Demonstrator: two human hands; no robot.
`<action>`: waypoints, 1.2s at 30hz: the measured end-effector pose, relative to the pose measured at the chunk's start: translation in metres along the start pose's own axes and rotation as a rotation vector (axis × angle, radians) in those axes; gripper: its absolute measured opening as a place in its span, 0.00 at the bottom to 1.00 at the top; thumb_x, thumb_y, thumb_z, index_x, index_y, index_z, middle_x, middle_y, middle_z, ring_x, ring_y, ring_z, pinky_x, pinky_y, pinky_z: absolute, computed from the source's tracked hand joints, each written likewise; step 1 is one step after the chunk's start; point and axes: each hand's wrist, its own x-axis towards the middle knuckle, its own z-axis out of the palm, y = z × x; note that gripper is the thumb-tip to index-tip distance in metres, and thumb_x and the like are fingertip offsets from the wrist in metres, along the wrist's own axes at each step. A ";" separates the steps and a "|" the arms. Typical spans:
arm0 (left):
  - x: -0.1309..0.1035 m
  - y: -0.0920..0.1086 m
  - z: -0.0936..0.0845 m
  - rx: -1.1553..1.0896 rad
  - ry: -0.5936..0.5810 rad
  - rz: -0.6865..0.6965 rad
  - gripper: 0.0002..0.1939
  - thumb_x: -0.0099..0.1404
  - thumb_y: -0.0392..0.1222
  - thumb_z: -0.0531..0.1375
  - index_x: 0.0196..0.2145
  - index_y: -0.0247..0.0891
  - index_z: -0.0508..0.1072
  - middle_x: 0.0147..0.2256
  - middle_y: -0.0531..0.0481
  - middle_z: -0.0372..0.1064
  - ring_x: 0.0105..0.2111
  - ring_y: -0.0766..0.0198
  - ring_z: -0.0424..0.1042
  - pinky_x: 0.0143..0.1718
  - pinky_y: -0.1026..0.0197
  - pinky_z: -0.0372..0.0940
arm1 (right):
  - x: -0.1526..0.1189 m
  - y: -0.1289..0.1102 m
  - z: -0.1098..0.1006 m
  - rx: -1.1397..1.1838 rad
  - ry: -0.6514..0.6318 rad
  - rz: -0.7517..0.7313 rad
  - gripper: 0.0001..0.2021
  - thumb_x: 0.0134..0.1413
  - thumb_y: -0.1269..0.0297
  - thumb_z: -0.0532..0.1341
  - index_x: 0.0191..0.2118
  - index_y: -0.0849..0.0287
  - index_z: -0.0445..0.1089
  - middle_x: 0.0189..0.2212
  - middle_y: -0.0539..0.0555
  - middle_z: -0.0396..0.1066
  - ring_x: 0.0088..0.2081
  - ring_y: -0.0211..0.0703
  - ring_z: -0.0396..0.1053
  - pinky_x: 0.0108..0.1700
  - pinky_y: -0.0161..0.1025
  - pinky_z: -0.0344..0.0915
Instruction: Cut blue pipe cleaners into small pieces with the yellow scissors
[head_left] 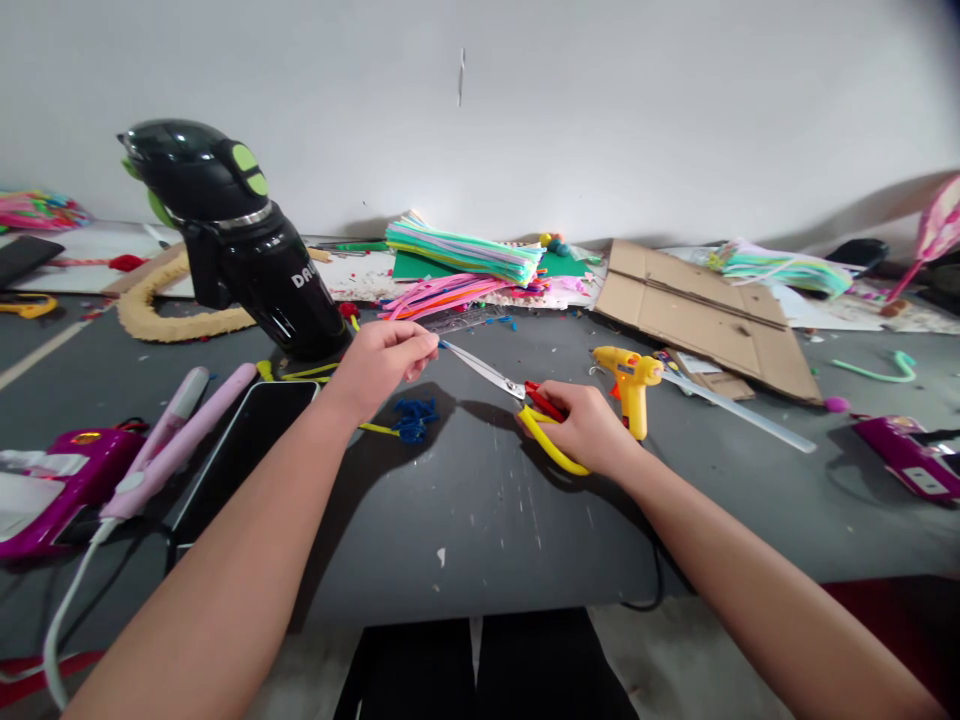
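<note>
While the left hand (386, 365) pinches a tiny blue piece (442, 344) between thumb and forefinger, the right hand (585, 425) is closed around the red and yellow handles of the scissors (484, 370). Their blades lie close together, the tips at the blue piece and very near the left fingertips. That closeness looks like the main risk: a slip of either hand could nick a finger, and so little of the piece shows that a cut could go askew or the scrap could drop. Just below, on the gray surface (465, 540), sits a cluster of blue fuzzy pieces (416, 420) with a yellow stem (379, 429); a falling scrap could get lost among them. The yellow glue gun (637, 385) stands just beyond the right hand, a long glue stick (739, 412) jutting from its back. A backward swing of that wrist might knock it over, and if it is hot, which cannot be told, its nozzle could burn.
</note>
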 end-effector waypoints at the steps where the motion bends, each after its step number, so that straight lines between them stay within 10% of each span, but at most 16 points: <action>1: 0.000 0.000 0.000 0.002 0.001 0.001 0.11 0.59 0.39 0.62 0.21 0.34 0.71 0.18 0.53 0.60 0.20 0.72 0.58 0.22 0.65 0.51 | 0.000 0.000 0.000 0.000 -0.001 -0.004 0.17 0.49 0.59 0.63 0.23 0.57 0.53 0.19 0.44 0.52 0.25 0.34 0.46 0.27 0.35 0.45; 36: 0.000 -0.002 -0.001 0.044 0.015 0.027 0.12 0.60 0.40 0.62 0.21 0.35 0.70 0.18 0.54 0.59 0.20 0.72 0.58 0.22 0.66 0.51 | 0.000 0.002 0.000 0.008 0.005 -0.004 0.17 0.50 0.57 0.62 0.23 0.57 0.53 0.19 0.45 0.55 0.25 0.35 0.47 0.28 0.36 0.45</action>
